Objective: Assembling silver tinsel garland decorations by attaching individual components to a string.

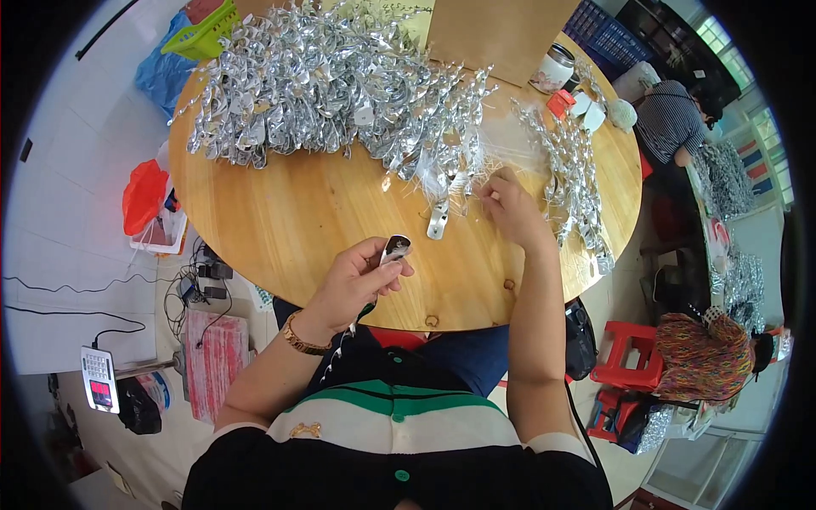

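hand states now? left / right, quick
Left hand: closed on a silver foil leaf.
Right hand: fingers pinched at thin white strands; actual grip cannot be told.

Bright daylight, sharp centre, fisheye bending and dark rim.

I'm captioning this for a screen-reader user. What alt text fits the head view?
Seen from above, a person's left hand holds a small silver leaf piece over a round wooden table, while the right hand reaches into thin pale strands. A big heap of silver foil leaves covers the table's far side.
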A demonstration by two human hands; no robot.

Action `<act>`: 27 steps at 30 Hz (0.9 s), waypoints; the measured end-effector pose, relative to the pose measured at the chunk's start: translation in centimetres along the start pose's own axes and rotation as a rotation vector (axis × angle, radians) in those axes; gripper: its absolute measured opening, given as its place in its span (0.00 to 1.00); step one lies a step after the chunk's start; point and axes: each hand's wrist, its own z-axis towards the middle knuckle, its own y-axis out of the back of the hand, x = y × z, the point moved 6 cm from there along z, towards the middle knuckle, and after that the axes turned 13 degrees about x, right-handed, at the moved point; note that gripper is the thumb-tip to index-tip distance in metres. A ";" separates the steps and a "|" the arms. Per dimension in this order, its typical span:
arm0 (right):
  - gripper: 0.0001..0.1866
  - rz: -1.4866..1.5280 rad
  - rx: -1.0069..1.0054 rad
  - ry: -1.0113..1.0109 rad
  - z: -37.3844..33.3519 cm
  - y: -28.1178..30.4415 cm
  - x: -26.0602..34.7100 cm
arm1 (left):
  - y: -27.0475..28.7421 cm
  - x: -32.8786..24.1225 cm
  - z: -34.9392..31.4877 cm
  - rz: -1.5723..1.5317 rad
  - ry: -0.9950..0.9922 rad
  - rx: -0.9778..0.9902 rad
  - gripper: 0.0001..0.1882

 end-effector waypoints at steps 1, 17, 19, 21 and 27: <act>0.02 0.120 -0.029 0.042 -0.8 0.4 0.5 | 0.2 0.0 -0.1 0.011 0.012 -0.029 0.12; 0.00 0.789 -0.100 0.092 -6.7 -2.7 10.7 | -0.9 0.4 1.2 -0.090 -0.086 -0.056 0.17; 0.00 0.727 -0.106 0.093 -6.7 -2.7 11.1 | -0.9 0.5 1.0 -0.110 -0.049 -0.064 0.18; 0.01 0.687 -0.131 0.085 -6.7 -2.8 11.4 | -1.0 0.3 0.9 -0.109 -0.074 -0.061 0.19; 0.01 0.584 -0.172 0.099 -6.7 -2.5 12.0 | -1.1 0.7 0.8 -0.140 -0.149 -0.053 0.20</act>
